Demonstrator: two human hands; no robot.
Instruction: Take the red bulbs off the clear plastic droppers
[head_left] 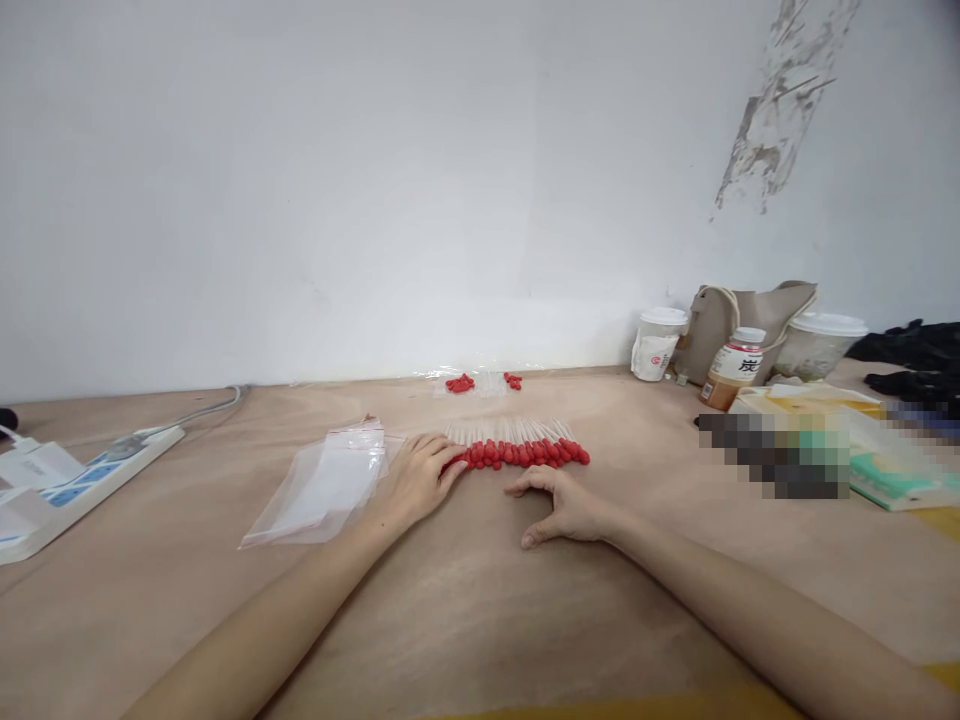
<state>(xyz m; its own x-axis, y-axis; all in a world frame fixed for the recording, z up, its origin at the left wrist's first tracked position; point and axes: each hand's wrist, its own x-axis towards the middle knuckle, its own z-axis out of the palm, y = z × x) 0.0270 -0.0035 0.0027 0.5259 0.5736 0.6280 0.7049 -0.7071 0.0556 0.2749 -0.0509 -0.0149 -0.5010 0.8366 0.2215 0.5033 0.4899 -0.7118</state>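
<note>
A row of thin whitish stems with red, rounded ends lies on the table in front of me, the red ends toward me. What kind of thing they are I cannot make out. My left hand rests at the row's left end, fingers stretched out and thumb beside the nearest red ends. Just this side of the row is my right hand, its thumb and fingers spread apart with nothing between them. Several clear plastic bags lie to the left of my left hand, overlapping each other.
Small red pieces lie on clear plastic by the wall. A white power strip with plugs is at the left. On the right stand a paper cup, a bottle, a grey bag and a lidded cup.
</note>
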